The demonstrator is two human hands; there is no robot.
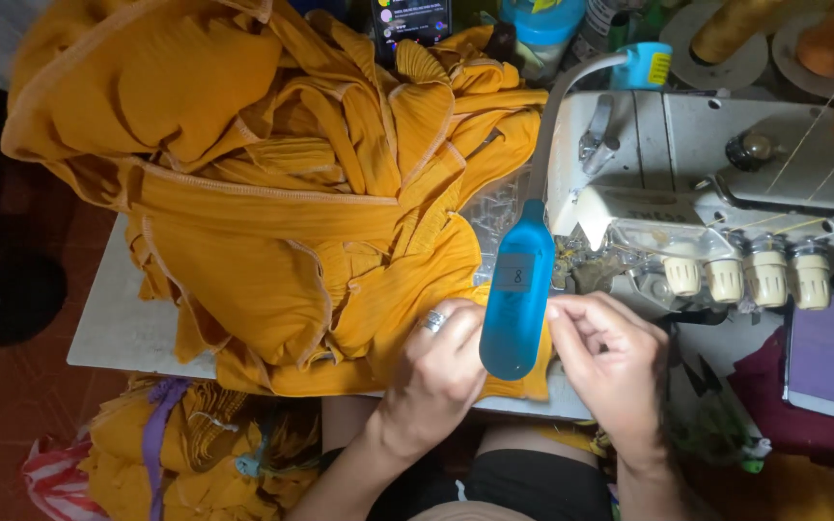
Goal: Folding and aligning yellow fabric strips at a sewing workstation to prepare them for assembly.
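Note:
A big heap of mustard-yellow ribbed fabric covers the white sewing table. My left hand, with a ring on one finger, pinches the fabric's near edge just left of a blue lamp head on a white gooseneck arm. My right hand grips the same fabric edge to the right of the lamp, in front of the white overlock sewing machine. The lamp hides the spot between my fingers and the needle area.
A phone lies on dark red cloth at the right. Thread cones stand at the back right, beside a blue-lidded container. More yellow fabric is bundled under the table, with a striped bag on the red floor.

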